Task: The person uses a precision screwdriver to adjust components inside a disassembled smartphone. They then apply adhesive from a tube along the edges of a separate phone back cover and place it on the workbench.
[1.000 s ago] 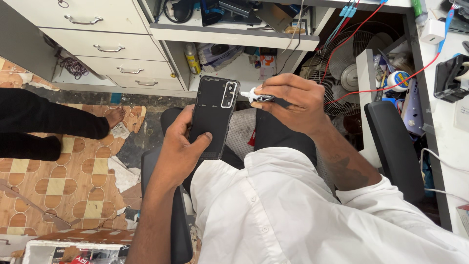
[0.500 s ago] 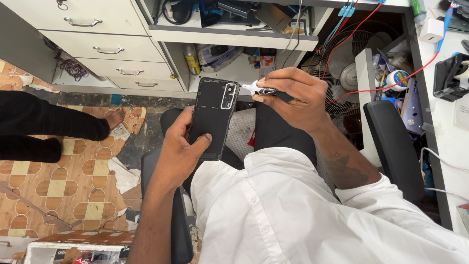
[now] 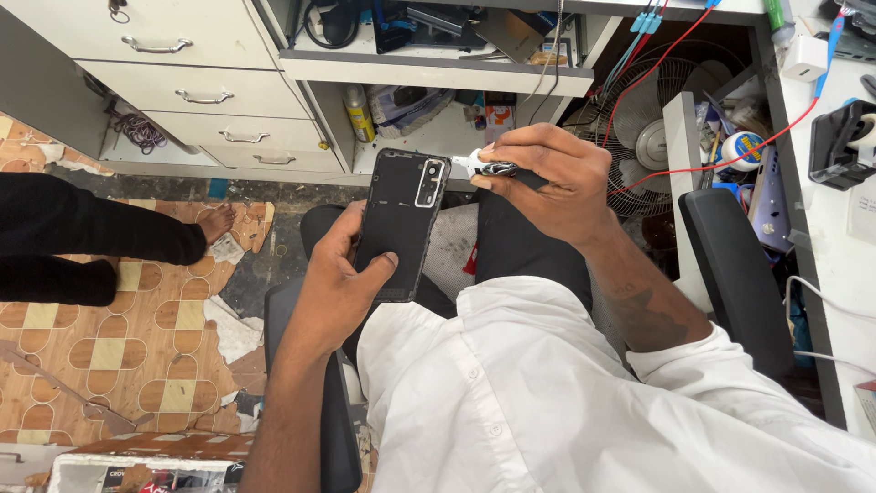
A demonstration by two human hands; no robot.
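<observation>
Two hands are in view, one item in each. The left hand [image 3: 342, 278] grips one black phone back frame [image 3: 401, 219] from below, its fingers wrapped around the lower edge and thumb pressed on the inner face; the frame stands near upright above the lap. The right hand [image 3: 547, 178] has its fingers closed on one small white-tipped tube [image 3: 484, 166], whose tip sits just beside the frame's camera cutout, at its upper right corner. Three drawers [image 3: 182, 91] with metal handles sit in the white cabinet at upper left. One fan [image 3: 652, 137] stands under the counter [image 3: 839, 237]. One bare foot [image 3: 214, 224] of another person rests on the patterned floor. Against the earlier frame, tube tip and frame remain equally close; both grips are unchanged.
</observation>
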